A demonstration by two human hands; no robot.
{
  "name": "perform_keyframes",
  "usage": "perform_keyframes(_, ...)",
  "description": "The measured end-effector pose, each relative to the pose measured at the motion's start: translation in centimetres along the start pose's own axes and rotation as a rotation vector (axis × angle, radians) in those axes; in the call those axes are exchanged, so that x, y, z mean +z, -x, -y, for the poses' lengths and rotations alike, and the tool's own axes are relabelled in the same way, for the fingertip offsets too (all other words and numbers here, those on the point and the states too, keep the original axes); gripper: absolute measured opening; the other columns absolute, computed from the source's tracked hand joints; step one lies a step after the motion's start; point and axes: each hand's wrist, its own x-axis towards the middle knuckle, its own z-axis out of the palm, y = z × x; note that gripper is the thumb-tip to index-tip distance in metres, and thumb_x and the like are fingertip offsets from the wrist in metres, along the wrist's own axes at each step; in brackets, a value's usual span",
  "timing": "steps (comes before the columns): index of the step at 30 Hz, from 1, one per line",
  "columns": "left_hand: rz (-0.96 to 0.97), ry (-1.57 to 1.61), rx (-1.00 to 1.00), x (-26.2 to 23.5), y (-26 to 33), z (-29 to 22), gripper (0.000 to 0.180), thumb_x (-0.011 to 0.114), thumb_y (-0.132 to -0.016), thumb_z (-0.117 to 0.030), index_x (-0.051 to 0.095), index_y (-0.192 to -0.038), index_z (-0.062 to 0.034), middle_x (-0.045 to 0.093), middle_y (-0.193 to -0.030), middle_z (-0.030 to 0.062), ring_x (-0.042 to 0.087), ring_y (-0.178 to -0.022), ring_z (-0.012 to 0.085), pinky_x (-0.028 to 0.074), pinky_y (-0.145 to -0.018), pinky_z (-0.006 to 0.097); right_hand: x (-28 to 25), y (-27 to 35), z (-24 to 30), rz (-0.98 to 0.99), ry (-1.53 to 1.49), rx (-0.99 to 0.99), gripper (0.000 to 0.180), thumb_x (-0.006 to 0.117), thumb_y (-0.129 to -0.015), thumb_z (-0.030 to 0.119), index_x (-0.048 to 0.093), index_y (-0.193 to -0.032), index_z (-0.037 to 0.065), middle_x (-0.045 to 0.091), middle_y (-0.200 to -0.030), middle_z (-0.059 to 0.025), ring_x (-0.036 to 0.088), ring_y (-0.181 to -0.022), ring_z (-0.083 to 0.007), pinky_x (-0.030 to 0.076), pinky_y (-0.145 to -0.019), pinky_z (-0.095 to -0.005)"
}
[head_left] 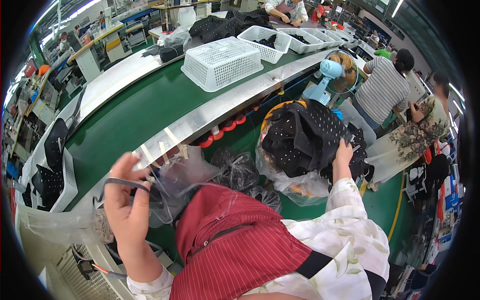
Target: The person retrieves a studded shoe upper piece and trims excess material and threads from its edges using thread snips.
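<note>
The left hand (125,202) pinches a thin dark strap (122,182) over a clear plastic bag (75,220). The right hand (343,155) grabs black dotted fabric pieces (305,137); its fingers are hidden in them.

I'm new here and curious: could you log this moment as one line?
left hand: holds dark strap | right hand: reaching into black perforated pieces in bag | green conveyor ahead
</note>
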Motion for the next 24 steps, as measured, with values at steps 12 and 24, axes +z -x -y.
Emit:
perform_keyframes(12,-0.170,0.404,-0.126,0.3,1.1,-0.4,0.037,0.037,-0.097,-0.031,0.055,-0.084,-0.0005,0.059,-0.107,0.0197,0.061,-0.085,0.0218,0.045,-0.075,0.029,-2.3,-2.6,-2.2,-0.172,0.370,-0.186,0.042,0.062,-0.079,0.023,0.054,-0.111,-0.003,0.058,-0.100,-0.0186,0.057,-0.092,-0.0311,0.043,-0.083,-0.0377)
perform_keyframes(24,0.214,0.200,-0.181,3.5,5.1,1.7,0.031,0.035,-0.095,-0.013,0.060,-0.085,0.0036,0.062,-0.092,0.0131,0.058,-0.086,0.0198,0.045,-0.080,0.031,6.1,16.4,21.5,1.232,-0.652,-0.239,0.019,0.053,-0.091,0.011,0.059,-0.107,0.002,0.050,-0.074,0.0018,0.034,-0.049,-0.0005,0.022,-0.041,-0.0178)
